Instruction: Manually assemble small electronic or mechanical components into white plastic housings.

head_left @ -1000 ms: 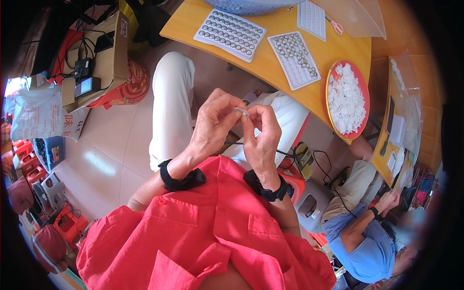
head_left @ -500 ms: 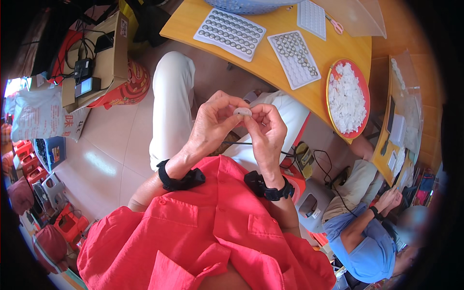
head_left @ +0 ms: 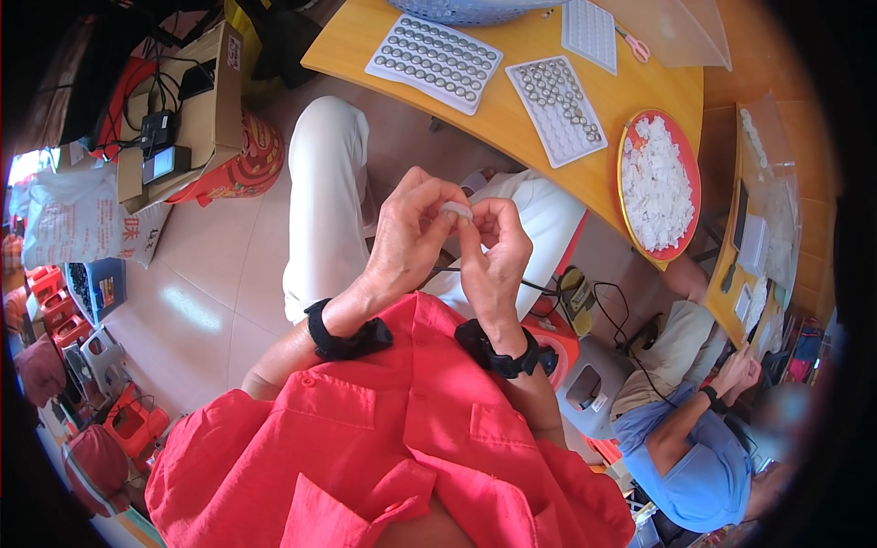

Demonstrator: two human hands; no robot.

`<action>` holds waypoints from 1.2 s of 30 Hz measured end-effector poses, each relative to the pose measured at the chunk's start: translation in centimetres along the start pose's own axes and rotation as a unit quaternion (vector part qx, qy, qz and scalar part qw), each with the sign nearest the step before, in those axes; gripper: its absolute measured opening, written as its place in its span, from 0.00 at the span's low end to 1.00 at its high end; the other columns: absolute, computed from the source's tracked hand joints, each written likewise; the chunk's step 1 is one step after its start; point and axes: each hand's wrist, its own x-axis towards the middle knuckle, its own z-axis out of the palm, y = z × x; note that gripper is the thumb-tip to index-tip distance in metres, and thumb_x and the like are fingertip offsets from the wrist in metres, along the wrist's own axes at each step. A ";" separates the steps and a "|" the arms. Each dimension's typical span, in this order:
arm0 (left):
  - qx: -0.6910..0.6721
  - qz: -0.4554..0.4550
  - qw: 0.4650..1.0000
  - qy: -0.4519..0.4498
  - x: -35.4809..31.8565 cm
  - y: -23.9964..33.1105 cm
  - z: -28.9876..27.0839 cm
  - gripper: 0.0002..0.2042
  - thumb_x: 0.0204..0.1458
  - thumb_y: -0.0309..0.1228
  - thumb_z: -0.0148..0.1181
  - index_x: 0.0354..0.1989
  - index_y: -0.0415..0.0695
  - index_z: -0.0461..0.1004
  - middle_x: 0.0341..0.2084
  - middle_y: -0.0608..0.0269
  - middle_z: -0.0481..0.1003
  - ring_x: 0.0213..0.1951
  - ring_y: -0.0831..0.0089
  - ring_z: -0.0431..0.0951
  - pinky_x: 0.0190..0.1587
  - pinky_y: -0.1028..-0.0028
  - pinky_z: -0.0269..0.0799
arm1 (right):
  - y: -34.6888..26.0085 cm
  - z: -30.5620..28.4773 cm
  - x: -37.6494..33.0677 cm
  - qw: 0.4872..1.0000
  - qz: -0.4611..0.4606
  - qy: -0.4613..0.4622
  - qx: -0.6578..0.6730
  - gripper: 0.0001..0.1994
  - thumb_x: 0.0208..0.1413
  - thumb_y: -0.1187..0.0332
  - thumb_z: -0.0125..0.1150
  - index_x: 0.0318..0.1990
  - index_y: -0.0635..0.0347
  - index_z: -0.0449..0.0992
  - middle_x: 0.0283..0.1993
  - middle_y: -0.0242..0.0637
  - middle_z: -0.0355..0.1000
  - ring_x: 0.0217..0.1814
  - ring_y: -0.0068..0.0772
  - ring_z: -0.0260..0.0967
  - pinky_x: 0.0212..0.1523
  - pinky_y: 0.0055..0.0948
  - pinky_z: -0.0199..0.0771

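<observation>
A small whitish disc-like piece point(head_left: 457, 210) is pinched in front of my chest, above my lap. My left hand point(head_left: 406, 228) holds its left side between thumb and fingers. From the other side, my right hand point(head_left: 496, 254) grips it with thumb and fingertips. Fingers cover much of the piece, so its exact kind cannot be made out. Ahead on the table lies a white moulded tray point(head_left: 463, 102) filled with rows of round silvery pieces. Beside it, a second tray point(head_left: 565, 149) is partly filled with similar pieces.
The yellow table point(head_left: 512, 128) also carries a red oval dish point(head_left: 692, 178) heaped with white bits point(head_left: 656, 187), another white tray point(head_left: 587, 36), scissors point(head_left: 637, 46) and a blue basket point(head_left: 457, 11). A cardboard box point(head_left: 206, 137) stands left. A co-worker in blue point(head_left: 681, 466) sits at right.
My right hand has shifted slightly left and the fingers of both hands have closed further over the white piece, which is now tilted and shows less. The co-worker's hands have moved a little.
</observation>
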 end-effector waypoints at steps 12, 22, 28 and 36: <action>-0.180 -0.014 0.984 0.004 -0.1 0.4 0.1 0.13 0.44 0.12 0.50 0.39 0.36 0.70 0.35 0.62 0.63 0.33 0.77 0.72 0.35 0.80 0.73 | -1.2 -1.0 0.4 0.978 0.062 -0.043 0.194 0.07 0.49 0.83 0.52 0.36 0.67 0.66 0.31 0.34 0.67 0.33 0.19 0.67 0.36 0.18 0.71; -0.113 0.012 0.994 -0.004 -0.2 0.2 0.1 0.11 0.46 0.13 0.50 0.39 0.35 0.70 0.30 0.67 0.64 0.30 0.83 0.68 0.34 0.82 0.69 | -1.0 -0.7 0.4 0.986 0.061 -0.027 0.152 0.06 0.48 0.82 0.55 0.34 0.67 0.67 0.29 0.32 0.67 0.30 0.16 0.66 0.29 0.15 0.69; 0.023 0.019 1.000 -0.005 0.1 0.2 0.1 0.11 0.44 0.12 0.51 0.37 0.34 0.72 0.29 0.68 0.61 0.28 0.83 0.66 0.33 0.83 0.70 | -0.4 -0.3 0.2 0.995 0.066 0.005 0.076 0.04 0.48 0.81 0.56 0.31 0.67 0.68 0.27 0.30 0.67 0.27 0.15 0.64 0.27 0.14 0.67; -0.229 -0.060 0.971 -0.024 0.3 0.3 0.0 0.15 0.46 0.16 0.52 0.44 0.36 0.66 0.32 0.64 0.65 0.32 0.78 0.74 0.35 0.81 0.71 | -0.7 -1.4 1.2 0.941 0.190 0.003 0.282 0.07 0.50 0.80 0.53 0.37 0.66 0.67 0.30 0.36 0.71 0.29 0.20 0.70 0.31 0.18 0.74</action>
